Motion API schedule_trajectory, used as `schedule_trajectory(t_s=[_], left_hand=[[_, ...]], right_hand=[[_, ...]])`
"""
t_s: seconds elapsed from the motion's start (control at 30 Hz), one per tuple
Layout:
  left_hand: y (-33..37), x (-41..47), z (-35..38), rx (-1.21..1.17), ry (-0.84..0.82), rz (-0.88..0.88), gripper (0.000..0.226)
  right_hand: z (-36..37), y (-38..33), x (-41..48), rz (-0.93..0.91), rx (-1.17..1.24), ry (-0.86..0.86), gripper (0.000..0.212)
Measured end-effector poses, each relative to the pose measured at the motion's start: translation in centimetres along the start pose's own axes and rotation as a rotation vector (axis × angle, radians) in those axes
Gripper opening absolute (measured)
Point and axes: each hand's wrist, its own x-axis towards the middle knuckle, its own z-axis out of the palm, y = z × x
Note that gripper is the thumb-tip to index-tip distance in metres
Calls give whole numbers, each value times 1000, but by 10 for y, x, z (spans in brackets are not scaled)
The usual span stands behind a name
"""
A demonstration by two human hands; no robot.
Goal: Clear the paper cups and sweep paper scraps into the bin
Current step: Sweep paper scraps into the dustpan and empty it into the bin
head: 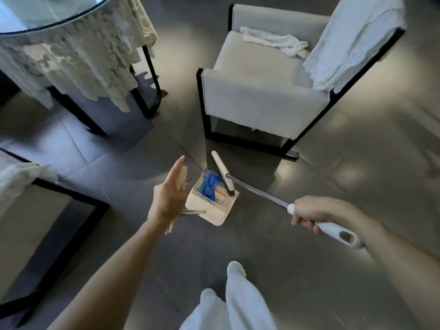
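Now your right hand [309, 214] grips the white plastic end of the metal-shafted broom [257, 192], whose cream bar head sits in the cream plastic dustpan [214, 216] at frame centre. Your left hand [167, 198] is spread wide with fingers straight, just left of the pan. Blue and white paper scraps [209, 185] lie inside it. A grey upholstered armchair [257, 91] stands at upper right.

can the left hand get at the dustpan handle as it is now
Probably yes. The left hand, fingers straight, is right at the dustpan handle, nothing between them. The broom, gripped by the right hand, lies across the pan's other side.
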Motion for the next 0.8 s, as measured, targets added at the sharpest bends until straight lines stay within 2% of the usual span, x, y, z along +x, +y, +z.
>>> schedule_trajectory(t_s=[0.1, 0.23, 0.3, 0.4, 0.63, 0.8], left_hand=[[18, -31, 37, -14, -52, 47, 64], [36, -67, 87, 10, -146, 138, 65], [46, -81, 109, 1, -187, 118, 66], [69, -96, 141, 12, -224, 90, 69], [122, -106, 234, 55, -274, 79, 62], [162, -94, 303, 41, -232, 7, 59]], right_hand=[[2, 53, -24, 0, 22, 21, 4], [4, 124, -51, 24, 75, 74, 24], [1, 157, -60, 61, 188, 89, 23], [-12, 200, -67, 99, 233, 133, 22], [-97, 270, -49, 142, 277, 176, 17], [-168, 293, -2, 78, 147, 232, 19]])
